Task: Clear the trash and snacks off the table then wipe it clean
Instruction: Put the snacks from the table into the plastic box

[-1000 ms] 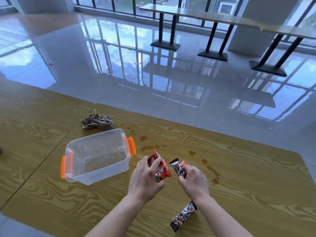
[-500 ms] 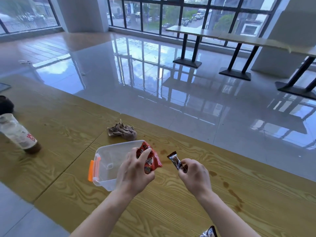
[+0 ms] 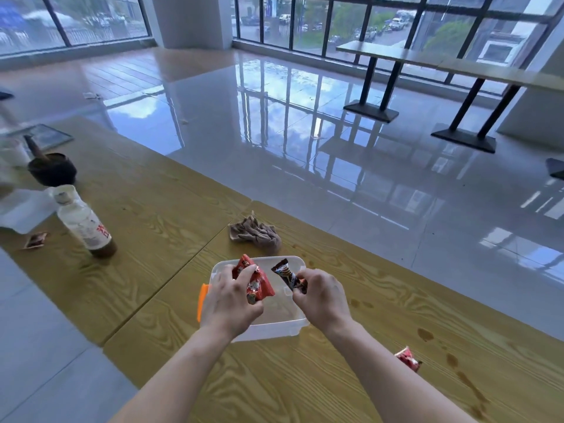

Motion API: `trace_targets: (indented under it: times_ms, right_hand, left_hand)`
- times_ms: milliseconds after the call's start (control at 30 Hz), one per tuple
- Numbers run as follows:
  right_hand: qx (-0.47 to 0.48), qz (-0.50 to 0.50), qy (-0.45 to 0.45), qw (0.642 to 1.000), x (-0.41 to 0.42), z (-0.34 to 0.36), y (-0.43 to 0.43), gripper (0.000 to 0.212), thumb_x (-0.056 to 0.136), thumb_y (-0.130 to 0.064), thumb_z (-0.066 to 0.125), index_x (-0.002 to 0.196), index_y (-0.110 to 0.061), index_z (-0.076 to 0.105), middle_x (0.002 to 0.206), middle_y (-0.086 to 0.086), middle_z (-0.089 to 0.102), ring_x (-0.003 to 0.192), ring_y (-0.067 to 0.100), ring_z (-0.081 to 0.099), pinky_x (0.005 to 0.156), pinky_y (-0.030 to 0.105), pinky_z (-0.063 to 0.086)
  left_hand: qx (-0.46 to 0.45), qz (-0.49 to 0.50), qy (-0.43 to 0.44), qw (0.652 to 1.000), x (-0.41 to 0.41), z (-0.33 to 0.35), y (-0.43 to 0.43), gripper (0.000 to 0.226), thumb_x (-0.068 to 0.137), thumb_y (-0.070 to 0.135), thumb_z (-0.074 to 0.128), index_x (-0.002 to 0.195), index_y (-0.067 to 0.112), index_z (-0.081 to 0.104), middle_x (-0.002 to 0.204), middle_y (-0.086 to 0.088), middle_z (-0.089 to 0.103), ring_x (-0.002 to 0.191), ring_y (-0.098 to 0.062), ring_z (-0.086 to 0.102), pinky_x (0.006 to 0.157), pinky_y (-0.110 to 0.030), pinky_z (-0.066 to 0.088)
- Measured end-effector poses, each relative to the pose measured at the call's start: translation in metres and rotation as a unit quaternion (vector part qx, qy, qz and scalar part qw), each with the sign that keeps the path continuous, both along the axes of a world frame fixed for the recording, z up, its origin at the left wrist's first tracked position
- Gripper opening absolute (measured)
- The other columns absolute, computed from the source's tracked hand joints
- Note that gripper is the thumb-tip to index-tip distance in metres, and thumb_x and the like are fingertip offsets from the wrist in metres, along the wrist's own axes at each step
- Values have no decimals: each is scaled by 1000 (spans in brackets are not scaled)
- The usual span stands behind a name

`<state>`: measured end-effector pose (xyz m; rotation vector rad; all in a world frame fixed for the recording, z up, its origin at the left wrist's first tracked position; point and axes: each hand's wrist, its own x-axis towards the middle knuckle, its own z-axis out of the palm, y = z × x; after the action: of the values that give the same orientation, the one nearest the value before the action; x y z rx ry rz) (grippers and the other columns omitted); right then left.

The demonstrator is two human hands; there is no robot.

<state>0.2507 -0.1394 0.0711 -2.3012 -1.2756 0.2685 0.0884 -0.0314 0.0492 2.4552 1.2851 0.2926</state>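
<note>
My left hand (image 3: 233,300) grips a red snack packet (image 3: 255,280), and my right hand (image 3: 320,296) pinches a dark snack packet (image 3: 288,275). Both hands hover over a clear plastic box (image 3: 274,326) with orange clips that stands on the wooden table (image 3: 351,377). A crumpled brown cloth (image 3: 255,232) lies just beyond the box. Another red snack packet (image 3: 409,359) lies on the table to the right of my right forearm. Brown spill stains (image 3: 451,358) dot the table at the right.
On the adjoining table at the left stand a nearly empty bottle (image 3: 87,224) with a little brown liquid, a dark bowl (image 3: 52,170), a small torn wrapper (image 3: 35,239) and white paper (image 3: 21,212). Glossy tiled floor lies beyond the far table edge.
Both hands carried their packets to the left, from beside the box to over it. The view swung left, bringing in the bottle, bowl and left table.
</note>
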Motion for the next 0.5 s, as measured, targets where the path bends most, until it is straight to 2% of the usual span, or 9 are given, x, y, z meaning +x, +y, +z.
trace_targets:
  times_ms: [133, 267, 367, 500]
  right_hand:
    - [-42, 17, -5, 999, -7, -8, 25, 8, 79, -18, 59, 75, -11, 62, 75, 5, 63, 69, 26, 56, 59, 31, 38]
    - [-82, 30, -7, 996, -10, -13, 39, 10, 82, -16, 57, 83, -8, 64, 85, 12, 61, 78, 31, 60, 71, 37, 50]
    - [-92, 29, -1, 995, -11, -17, 42, 8, 81, -12, 55, 82, -7, 62, 85, 14, 59, 78, 34, 58, 72, 40, 51]
    - [-89, 29, -5, 996, -9, -21, 44, 8, 83, -14, 57, 83, -7, 60, 89, 14, 58, 81, 34, 59, 71, 38, 49]
  left_hand:
    - [-6, 1, 41, 999, 4, -12, 8, 74, 71, 50, 64, 139, 33, 41, 127, -9, 46, 115, -28, 41, 101, -39, 39]
    - [10, -24, 77, 997, 11, -19, 9, 73, 71, 52, 63, 139, 35, 41, 123, -8, 48, 113, -28, 46, 113, -46, 22]
    - [9, -28, 93, 995, 15, -23, 12, 74, 73, 53, 62, 141, 36, 39, 126, -8, 47, 117, -28, 46, 115, -49, 17]
    - [41, -41, 120, 991, 17, -25, 13, 75, 73, 55, 60, 141, 37, 36, 130, -8, 46, 118, -28, 46, 112, -49, 19]
